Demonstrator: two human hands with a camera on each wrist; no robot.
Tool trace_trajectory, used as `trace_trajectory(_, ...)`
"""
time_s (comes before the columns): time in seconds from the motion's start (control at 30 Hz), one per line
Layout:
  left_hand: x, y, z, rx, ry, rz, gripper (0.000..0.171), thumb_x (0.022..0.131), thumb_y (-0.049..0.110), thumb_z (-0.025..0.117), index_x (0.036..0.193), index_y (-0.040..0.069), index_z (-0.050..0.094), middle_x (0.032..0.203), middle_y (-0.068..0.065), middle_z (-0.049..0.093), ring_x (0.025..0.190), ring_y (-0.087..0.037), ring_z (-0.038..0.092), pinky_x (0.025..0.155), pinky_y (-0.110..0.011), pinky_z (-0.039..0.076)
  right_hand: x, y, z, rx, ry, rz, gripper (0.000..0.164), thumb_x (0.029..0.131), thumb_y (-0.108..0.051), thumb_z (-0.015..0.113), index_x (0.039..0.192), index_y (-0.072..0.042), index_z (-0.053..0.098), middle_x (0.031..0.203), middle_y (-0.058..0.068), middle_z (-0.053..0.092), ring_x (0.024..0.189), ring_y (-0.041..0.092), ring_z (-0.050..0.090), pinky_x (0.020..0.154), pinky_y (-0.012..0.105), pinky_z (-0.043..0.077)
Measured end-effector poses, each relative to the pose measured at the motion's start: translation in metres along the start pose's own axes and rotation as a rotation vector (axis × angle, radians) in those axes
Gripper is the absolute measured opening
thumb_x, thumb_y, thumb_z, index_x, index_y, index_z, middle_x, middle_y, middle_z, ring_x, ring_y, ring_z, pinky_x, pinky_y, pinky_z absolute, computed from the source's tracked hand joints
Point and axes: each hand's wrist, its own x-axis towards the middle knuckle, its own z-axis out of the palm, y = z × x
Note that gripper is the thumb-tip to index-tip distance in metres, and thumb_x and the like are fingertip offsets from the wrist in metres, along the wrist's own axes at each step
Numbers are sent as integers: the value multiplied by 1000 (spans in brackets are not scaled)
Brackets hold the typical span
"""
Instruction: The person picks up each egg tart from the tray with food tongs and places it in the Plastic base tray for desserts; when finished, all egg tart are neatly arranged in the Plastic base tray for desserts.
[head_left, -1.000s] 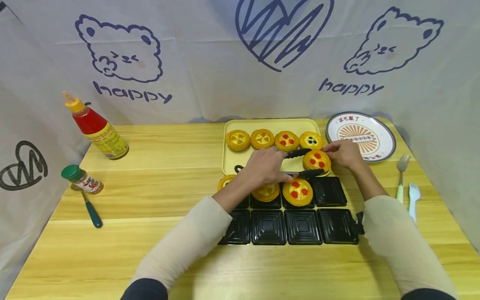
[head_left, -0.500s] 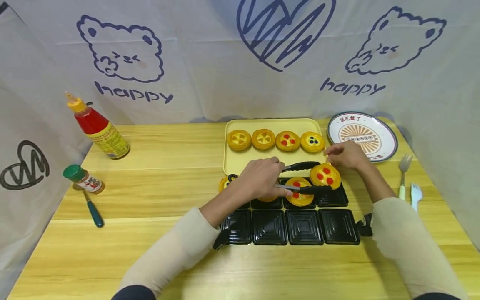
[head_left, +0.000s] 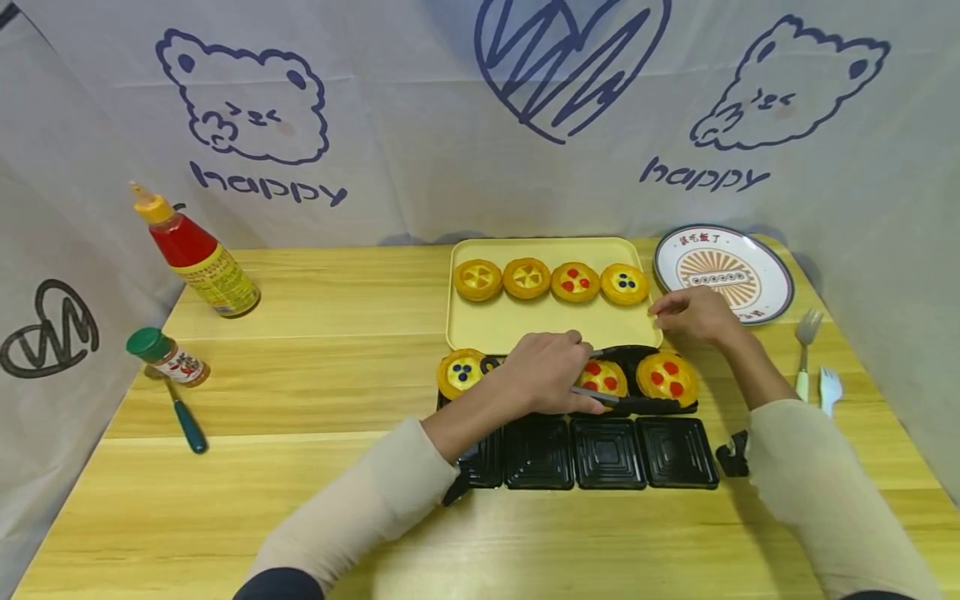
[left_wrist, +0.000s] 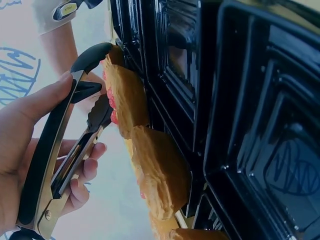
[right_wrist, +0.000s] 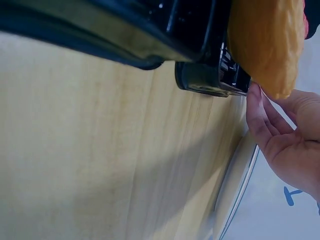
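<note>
Past left hand (head_left: 551, 373), curled round tongs (left_wrist: 45, 150), tart (head_left: 667, 379) has come down, seemingly seated in black tray (right_wrist: 200, 79); right hand (head_left: 697, 312), its hold is unclear.

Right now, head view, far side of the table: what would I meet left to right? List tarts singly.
Red sauce bottle → first wedge-topped tart → second wedge-topped tart → red-dotted tart → blue-dotted tart → white plate.

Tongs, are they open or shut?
Open: the left wrist view shows the tongs in the left hand with a clear gap between their two tips.
</note>
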Motion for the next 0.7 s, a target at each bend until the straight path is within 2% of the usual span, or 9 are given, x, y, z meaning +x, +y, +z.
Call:
trace_trajectory(0.17,-6,-5,-2,-25,-4,-22,62,78,69,59,112,16,61,99,3,56,78,-11,53,65,-26,47,0,1,1,-8,3,-2,26,87,-17,67,105,2,69,101,18,71,86,24,63,73,24,44)
trace_trajectory(0.33,-27,-25,-9,-113,17,-62,80,78,67,61,134,11,52,115,-2,58,86,-14,56,70,-29,50,-1,0,1,3,2,4,26,88,-16,66,106,2,68,103,20,70,91,30,63,72,25,45)
trace_trajectory(0.4,-39,-38,-10,-158,39,-86,83,77,66,63,137,10,49,119,-5,58,89,-16,58,72,-31,51,-3,0,2,0,4,-6,26,88,-16,66,106,3,68,103,21,69,90,31,63,72,26,46)
trace_trajectory(0.53,-61,-70,-10,-246,92,-150,85,77,63,66,139,7,47,131,-11,56,108,-25,60,87,-40,52,-8,2,3,-15,12,-20,27,87,-17,67,106,2,68,102,21,69,88,29,63,70,26,46)
trace_trajectory(0.63,-75,-99,-8,-282,130,-216,86,76,61,68,139,5,47,136,-15,53,116,-32,56,94,-46,49,-10,3,5,-21,21,-34,27,86,-18,69,105,1,69,100,21,70,88,29,63,69,25,45)
trace_trajectory(0.7,-82,-118,-6,-277,164,-261,86,76,60,69,137,4,48,134,-17,54,116,-34,57,93,-48,49,-11,3,7,-21,30,-44,26,86,-17,69,104,1,69,99,20,70,87,30,64,69,26,45)
